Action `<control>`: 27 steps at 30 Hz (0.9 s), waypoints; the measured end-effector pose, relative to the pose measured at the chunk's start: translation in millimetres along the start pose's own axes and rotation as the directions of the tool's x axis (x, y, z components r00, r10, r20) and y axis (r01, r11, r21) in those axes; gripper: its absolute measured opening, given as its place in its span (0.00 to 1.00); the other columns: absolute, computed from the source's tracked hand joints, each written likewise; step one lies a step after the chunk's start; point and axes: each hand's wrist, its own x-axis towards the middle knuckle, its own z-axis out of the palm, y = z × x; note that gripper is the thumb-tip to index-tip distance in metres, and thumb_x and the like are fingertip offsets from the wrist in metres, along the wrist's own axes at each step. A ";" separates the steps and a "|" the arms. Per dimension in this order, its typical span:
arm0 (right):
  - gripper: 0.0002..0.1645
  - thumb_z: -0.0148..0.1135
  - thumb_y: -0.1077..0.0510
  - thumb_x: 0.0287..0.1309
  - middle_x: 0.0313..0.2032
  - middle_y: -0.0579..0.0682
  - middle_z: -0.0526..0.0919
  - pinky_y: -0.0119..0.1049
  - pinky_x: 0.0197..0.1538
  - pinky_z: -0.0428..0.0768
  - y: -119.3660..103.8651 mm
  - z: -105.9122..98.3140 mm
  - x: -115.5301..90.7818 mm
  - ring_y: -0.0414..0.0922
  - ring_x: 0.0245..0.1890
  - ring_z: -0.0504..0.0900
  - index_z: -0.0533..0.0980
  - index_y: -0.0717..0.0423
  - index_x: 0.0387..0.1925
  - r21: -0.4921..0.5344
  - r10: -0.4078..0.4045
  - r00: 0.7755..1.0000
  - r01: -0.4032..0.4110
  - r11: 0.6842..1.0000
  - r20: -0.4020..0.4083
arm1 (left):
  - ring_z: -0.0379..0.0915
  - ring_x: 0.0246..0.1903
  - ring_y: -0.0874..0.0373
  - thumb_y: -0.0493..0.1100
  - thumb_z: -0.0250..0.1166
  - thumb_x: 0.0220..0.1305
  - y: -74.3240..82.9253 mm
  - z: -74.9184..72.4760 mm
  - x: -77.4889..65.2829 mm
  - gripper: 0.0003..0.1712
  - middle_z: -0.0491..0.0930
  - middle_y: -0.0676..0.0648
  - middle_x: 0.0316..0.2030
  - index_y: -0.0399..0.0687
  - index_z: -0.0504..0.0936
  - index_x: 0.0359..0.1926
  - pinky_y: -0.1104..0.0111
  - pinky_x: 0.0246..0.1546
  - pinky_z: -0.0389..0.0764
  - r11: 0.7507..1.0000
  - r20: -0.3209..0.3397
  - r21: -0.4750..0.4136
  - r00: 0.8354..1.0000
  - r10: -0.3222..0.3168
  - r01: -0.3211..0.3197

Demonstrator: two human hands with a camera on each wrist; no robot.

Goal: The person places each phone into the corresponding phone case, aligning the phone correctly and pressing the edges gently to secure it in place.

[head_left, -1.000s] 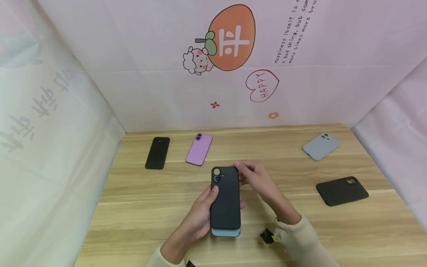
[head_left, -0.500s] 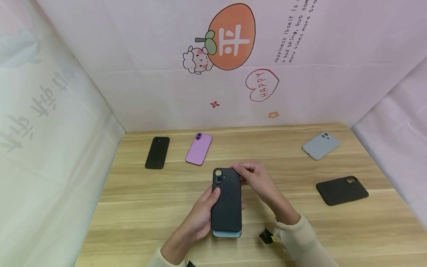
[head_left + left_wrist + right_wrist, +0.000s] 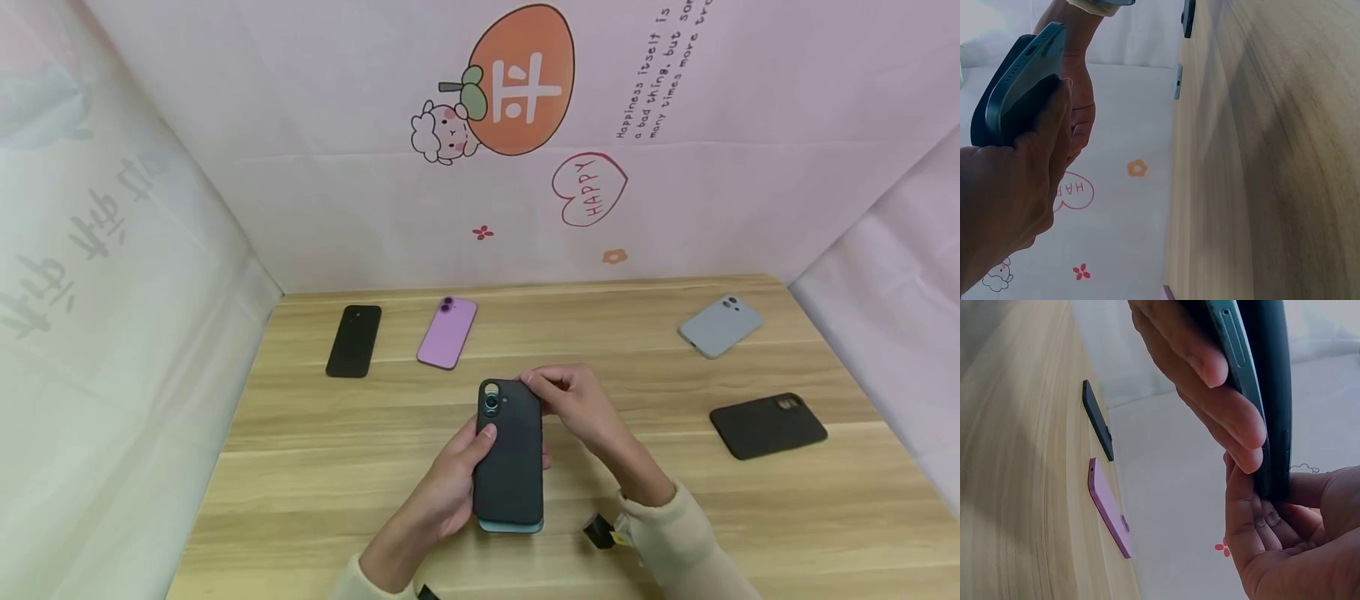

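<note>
A black phone case (image 3: 510, 462) lies over the back of a light-blue phone (image 3: 512, 527), whose lower edge sticks out below it. One lens shows in the case's camera opening, off its middle. My left hand (image 3: 448, 483) grips phone and case together, thumb on the case's left edge, fingers behind and around the right side. At the top right corner, my right hand (image 3: 576, 406) pinches the two with thumb and fingers. From the right wrist view, the phone's side (image 3: 1238, 353) and the case (image 3: 1272, 394) are apart at the upper end and come together near the pinching fingertips.
On the wooden table (image 3: 300, 500) lie a black phone (image 3: 354, 342) and a purple phone (image 3: 447, 333) at the back left. A grey-blue phone (image 3: 722, 327) and another black case (image 3: 768, 427) lie on the right. Printed white cloth (image 3: 337, 208) stands behind and at both sides.
The light-blue strip below the case has narrowed as the case slid down along the phone. Both hands keep their hold, with phone and case shifted slightly to the right.
</note>
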 end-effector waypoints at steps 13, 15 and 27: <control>0.13 0.60 0.63 0.77 0.45 0.61 0.91 0.38 0.46 0.90 2.3 -1.3 -3.0 0.45 0.38 0.91 0.87 0.68 0.49 -0.013 -0.023 1.000 0.023 1.000 0.006 | 0.65 0.72 0.29 0.47 0.40 0.89 1.9 -0.3 -1.8 0.30 0.66 0.32 0.76 0.54 0.48 0.85 0.54 0.63 0.82 1.000 0.059 -0.023 0.998 -0.005 0.006; 0.13 0.60 0.62 0.77 0.45 0.61 0.91 0.38 0.45 0.90 2.8 -1.9 -2.7 0.45 0.38 0.91 0.87 0.68 0.48 -0.011 -0.020 1.000 0.020 1.000 0.010 | 0.63 0.73 0.28 0.47 0.39 0.89 2.0 -0.3 -2.0 0.30 0.65 0.33 0.77 0.54 0.47 0.85 0.54 0.63 0.82 1.000 0.066 -0.020 0.998 -0.004 0.005; 0.20 0.58 0.53 0.79 0.37 0.54 0.90 0.37 0.43 0.87 -3.0 -3.4 3.3 0.46 0.37 0.87 0.89 0.61 0.38 -0.072 0.008 0.997 -0.002 0.997 0.080 | 0.70 0.69 0.31 0.46 0.42 0.88 3.5 0.0 -2.4 0.31 0.72 0.29 0.70 0.47 0.50 0.84 0.53 0.63 0.81 0.997 0.053 0.074 0.998 -0.036 0.032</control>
